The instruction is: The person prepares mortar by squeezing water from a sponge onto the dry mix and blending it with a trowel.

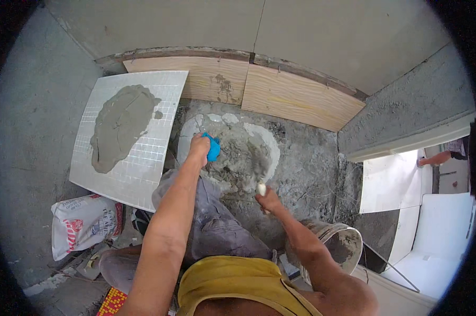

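My left hand (200, 148) is closed on a bunched blue cloth or plastic (212, 147), held above the left part of a wet mortar patch (234, 158) on the concrete floor. In my right hand (270, 200) is the light handle (261, 189) of a tool, likely a trowel, whose blurred blade lies over the patch's right side. A pale ring of cement (275, 148) rims the patch. To the left, a large tile (143, 189) bears grey mortar (121, 124) spread on its gridded face.
A bag of tile adhesive (83, 225) stands at lower left. A mortar-stained bucket (350, 241) lies tipped or leans by my right arm. Wood-look tiles (297, 96) line the wall's foot. Through the doorway at right, another person's arm (437, 158) shows beside white panels (388, 185).
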`<state>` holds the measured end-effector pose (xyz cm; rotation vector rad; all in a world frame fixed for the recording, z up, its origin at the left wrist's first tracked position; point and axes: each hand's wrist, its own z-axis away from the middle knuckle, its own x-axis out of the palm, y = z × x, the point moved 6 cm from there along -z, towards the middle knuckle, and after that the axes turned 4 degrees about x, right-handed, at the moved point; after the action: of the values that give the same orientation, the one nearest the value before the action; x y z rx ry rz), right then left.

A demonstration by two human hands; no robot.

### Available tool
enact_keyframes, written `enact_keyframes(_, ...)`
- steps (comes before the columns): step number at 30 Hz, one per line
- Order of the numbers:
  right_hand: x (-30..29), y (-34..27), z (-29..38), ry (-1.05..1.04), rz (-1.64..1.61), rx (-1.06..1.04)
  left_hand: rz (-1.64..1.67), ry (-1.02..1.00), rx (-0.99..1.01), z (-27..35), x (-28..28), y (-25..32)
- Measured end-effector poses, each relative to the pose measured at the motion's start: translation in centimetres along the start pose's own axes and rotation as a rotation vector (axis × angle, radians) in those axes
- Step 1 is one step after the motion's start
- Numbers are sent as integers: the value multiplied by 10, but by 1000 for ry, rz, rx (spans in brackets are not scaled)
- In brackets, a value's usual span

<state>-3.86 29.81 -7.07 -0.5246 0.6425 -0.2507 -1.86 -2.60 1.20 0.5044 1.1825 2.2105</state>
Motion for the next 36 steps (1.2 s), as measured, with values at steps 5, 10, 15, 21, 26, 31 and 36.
enact_keyframes(5, 56, -31, -55, -143, -335, 32, -25, -28, -32, 11, 17, -10)
enact_keyframes(10, 56, -71, -35, 21, 86, -133, -69, -23, -70, 0, -10, -20)
enact_keyframes(15, 34, -86, -18, -19, 637, -238, -190, 2, 31, -8, -24, -5)
enact_keyframes(21, 27, -77, 41, -17, 594, -282, -51, -185, -12, 49, -22, 80)
enact_keyframes(26, 62, -66, -9, 41, 595, -321, 35, -157, 46, 74, -26, 113)
enact_keyframes(31, 11, -100, -80, 29, 786, -391, 118, -250, 61, 97, -39, 132)
enact_keyframes(36, -63, -132, -43, 26, 921, -426, 86, -217, 107, 114, -62, 138)
